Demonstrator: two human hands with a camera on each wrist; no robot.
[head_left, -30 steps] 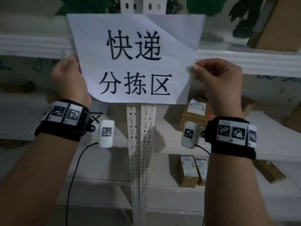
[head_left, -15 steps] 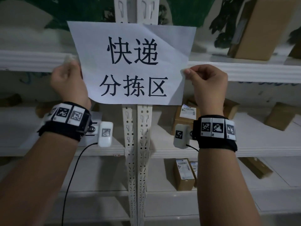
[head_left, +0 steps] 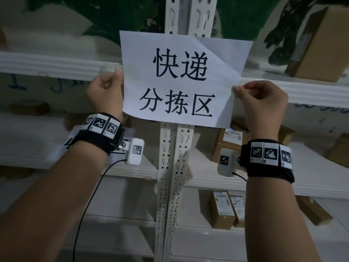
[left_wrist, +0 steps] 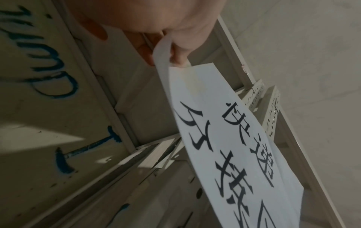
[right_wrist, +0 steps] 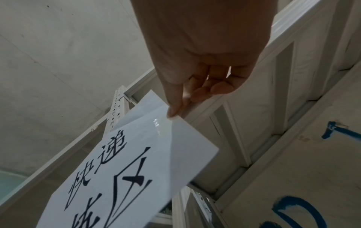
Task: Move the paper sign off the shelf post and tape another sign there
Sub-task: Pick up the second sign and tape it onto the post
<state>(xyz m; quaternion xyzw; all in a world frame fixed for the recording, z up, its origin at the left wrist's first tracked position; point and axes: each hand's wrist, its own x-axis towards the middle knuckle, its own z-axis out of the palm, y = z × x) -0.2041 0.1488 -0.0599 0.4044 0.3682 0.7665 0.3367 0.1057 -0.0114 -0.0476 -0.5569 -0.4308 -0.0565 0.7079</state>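
A white paper sign (head_left: 181, 78) with large black characters hangs in front of the perforated white shelf post (head_left: 173, 167), across the upper shelf beam. Its upper right corner is creased. My left hand (head_left: 118, 75) pinches the sign's left edge; in the left wrist view the paper sign (left_wrist: 224, 138) curls round the thumb of my left hand (left_wrist: 171, 57). My right hand (head_left: 237, 90) pinches the right edge. The right wrist view shows my right hand (right_wrist: 175, 111) holding the sign (right_wrist: 136, 169) beside a glossy strip of tape. Whether the sign sticks to the post is hidden.
White shelf beams (head_left: 47, 63) run left and right of the post. A large cardboard box (head_left: 317, 44) stands on the upper right shelf. Small labelled boxes (head_left: 226, 208) sit on the lower right shelves. Blue handwriting (left_wrist: 58, 77) marks the shelf panel on the left.
The head view has shifted, so the sign sits lower and further right in frame. Both hands keep their pinch on the sign's side edges in front of the post.
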